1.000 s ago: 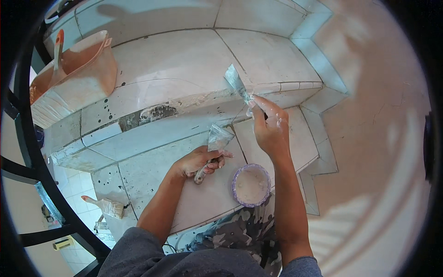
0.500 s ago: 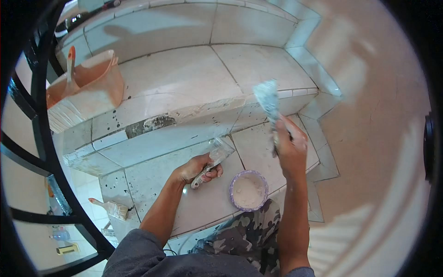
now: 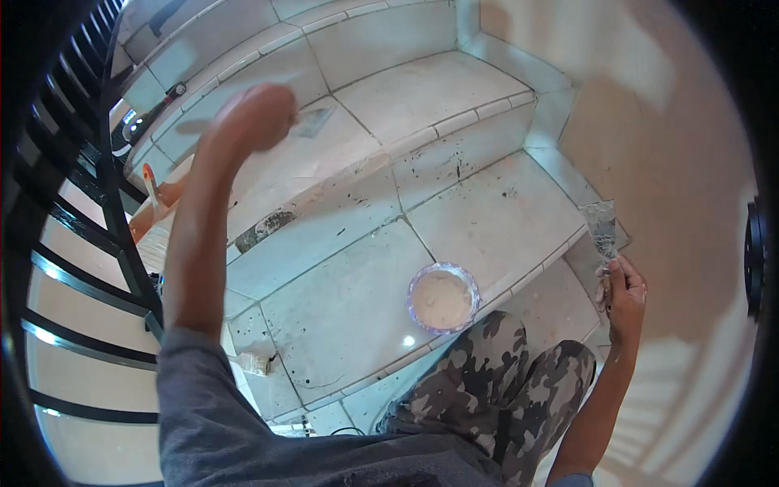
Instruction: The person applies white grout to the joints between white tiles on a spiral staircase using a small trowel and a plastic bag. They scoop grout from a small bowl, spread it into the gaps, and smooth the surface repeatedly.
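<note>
My left hand [image 3: 264,118], slightly blurred, is closed round a putty knife [image 3: 315,122] over the upper stair tread. Its handle is hidden by my fist. Out at the right, my right hand [image 3: 625,296] grips a second putty knife [image 3: 600,227], its smeared blade pointing up and away. On the lower tread stands a purple-rimmed bowl [image 3: 411,297] of pale putty [image 3: 442,302], between my hands and nearer to me. Along the upper step's front edge runs a rough pale strip [image 3: 349,177], with a dark bare patch [image 3: 272,227] towards its left end.
A paint bucket [image 3: 154,247] with an orange-handled brush [image 3: 150,185] stands at the left, partly behind my left arm. Another brush [image 3: 256,363] lies on the lower tread. Black railing [image 3: 97,284] borders the left; a beige wall [image 3: 673,162] borders the right.
My left hand has swung up and forward to the upper tread with its putty knife. The right hand has moved right and nearer with the other knife. The whole view has shifted.
</note>
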Available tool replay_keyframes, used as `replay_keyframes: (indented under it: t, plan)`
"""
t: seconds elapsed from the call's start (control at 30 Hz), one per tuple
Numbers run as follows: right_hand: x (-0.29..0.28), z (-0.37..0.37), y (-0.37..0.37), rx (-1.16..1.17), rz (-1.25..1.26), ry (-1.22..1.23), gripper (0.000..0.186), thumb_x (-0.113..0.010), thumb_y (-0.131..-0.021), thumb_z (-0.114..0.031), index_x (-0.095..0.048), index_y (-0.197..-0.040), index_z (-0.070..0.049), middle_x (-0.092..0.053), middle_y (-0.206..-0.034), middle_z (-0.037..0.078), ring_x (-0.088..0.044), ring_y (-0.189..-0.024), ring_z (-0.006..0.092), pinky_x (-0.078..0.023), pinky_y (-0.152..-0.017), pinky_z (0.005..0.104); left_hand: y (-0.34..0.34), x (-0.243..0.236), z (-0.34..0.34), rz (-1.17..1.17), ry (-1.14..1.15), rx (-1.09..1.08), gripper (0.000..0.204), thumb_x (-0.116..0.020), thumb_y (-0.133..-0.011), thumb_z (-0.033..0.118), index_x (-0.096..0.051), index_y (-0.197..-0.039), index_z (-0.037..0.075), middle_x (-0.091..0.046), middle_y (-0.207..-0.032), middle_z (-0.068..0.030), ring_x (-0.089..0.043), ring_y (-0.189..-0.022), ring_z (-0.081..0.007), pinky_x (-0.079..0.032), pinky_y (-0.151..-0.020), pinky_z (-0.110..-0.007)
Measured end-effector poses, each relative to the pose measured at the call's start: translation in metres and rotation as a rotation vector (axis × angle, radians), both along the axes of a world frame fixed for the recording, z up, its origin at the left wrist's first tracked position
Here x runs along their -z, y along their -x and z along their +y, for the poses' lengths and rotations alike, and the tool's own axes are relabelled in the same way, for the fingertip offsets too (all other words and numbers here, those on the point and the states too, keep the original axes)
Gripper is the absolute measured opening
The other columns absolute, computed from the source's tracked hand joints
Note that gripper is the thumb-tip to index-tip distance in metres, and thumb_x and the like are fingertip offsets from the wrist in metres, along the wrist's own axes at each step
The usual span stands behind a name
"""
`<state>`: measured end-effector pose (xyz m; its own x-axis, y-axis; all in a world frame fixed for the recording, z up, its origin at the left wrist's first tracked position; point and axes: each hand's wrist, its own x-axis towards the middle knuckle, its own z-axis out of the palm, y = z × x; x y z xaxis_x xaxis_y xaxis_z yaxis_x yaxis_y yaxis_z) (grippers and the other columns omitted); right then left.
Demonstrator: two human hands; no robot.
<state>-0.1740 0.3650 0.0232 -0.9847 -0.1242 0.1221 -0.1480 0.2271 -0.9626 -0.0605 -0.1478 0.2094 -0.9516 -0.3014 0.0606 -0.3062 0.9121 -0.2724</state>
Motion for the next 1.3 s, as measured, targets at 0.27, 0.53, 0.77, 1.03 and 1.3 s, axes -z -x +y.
replay_keyframes:
  t: [0.27,0.53,0.77,1.03,1.3]
  plan:
    - [0.007,0.032,-0.010,0.022,-0.022,0.029,0.032,-0.062,-0.101,-0.027,-0.068,-0.118,-0.002,-0.061,-0.073,0.000,-0.045,-0.051,0.0039,-0.037,-0.044,0.0220,0.134,0.053,-0.011,-0.214,0.272,0.103,0.011,-0.070,-0.074,0.001,-0.074,-0.084,0.000,-0.072,-0.099,-0.0200,-0.070,-0.096,-0.0347,-0.056,-0.075,-0.046]
    - [0.019,0.061,-0.012,0.076,-0.060,0.079,0.037,-0.063,-0.100,-0.030,-0.067,-0.123,-0.001,-0.065,-0.079,0.003,-0.049,-0.054,0.0050,-0.039,-0.045,0.0219,0.123,0.058,0.034,-0.311,0.325,0.190,0.011,-0.069,-0.075,-0.001,-0.074,-0.084,-0.002,-0.072,-0.093,-0.0207,-0.071,-0.087,-0.0364,-0.056,-0.071,-0.045]
    - [0.037,0.037,-0.013,0.004,-0.108,0.099,0.036,-0.062,-0.101,-0.030,-0.066,-0.122,0.000,-0.063,-0.078,0.003,-0.049,-0.053,0.0052,-0.038,-0.044,0.0221,0.090,0.044,0.071,-0.381,0.294,0.158,0.017,-0.073,-0.074,0.003,-0.075,-0.091,0.001,-0.072,-0.096,-0.0186,-0.071,-0.088,-0.0360,-0.056,-0.070,-0.044]
    - [0.034,0.029,-0.021,-0.020,-0.127,0.076,0.034,-0.061,-0.102,-0.029,-0.067,-0.120,-0.001,-0.064,-0.078,0.003,-0.049,-0.053,0.0054,-0.038,-0.044,0.0225,0.059,0.042,0.057,-0.404,0.265,0.212,0.011,-0.068,-0.081,0.001,-0.075,-0.090,0.002,-0.072,-0.094,-0.0194,-0.071,-0.088,-0.0357,-0.056,-0.070,-0.045]
    - [0.050,0.037,-0.015,-0.046,-0.103,0.052,0.034,-0.061,-0.101,-0.030,-0.064,-0.122,-0.002,-0.063,-0.081,0.002,-0.050,-0.051,0.0063,-0.035,-0.041,0.0214,0.020,0.038,0.056,-0.439,0.240,0.141,0.011,-0.069,-0.081,0.003,-0.075,-0.090,0.002,-0.072,-0.095,-0.0181,-0.070,-0.090,-0.0358,-0.056,-0.071,-0.045]
